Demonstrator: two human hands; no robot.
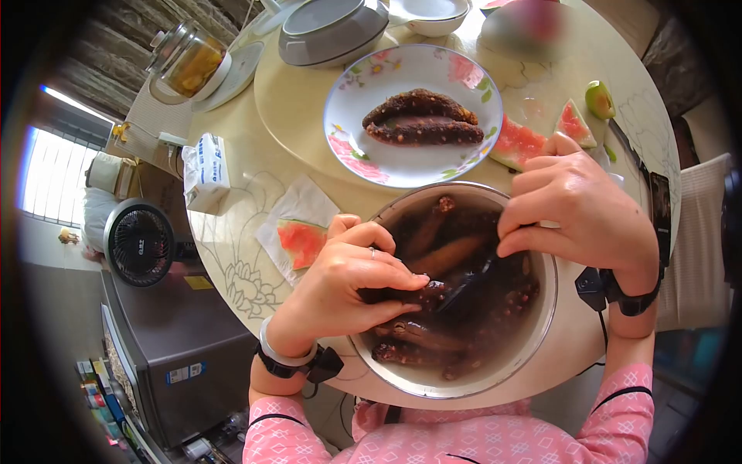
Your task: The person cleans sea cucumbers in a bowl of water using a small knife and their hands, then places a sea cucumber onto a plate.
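In a basin (553, 301) of murky water, the left hand (348, 271) pinches a dark sausage (434, 293), which the fingers partly hide. The right hand (570, 203) closes thumb and fingers on a slim dark object (467, 288), difficult to identify; submerged sausages (448, 254) look indistinct.

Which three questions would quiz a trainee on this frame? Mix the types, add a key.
1. Multiple choice: how many dark sausages lie on the floral plate? A) one B) two C) four
2. True or false: the right hand rests on that plate.
3. Short answer: what lies under the watermelon slice nearest the left hand?

Key: 1. B. 2. False; its fingertips are over the basin. 3. A white tissue.
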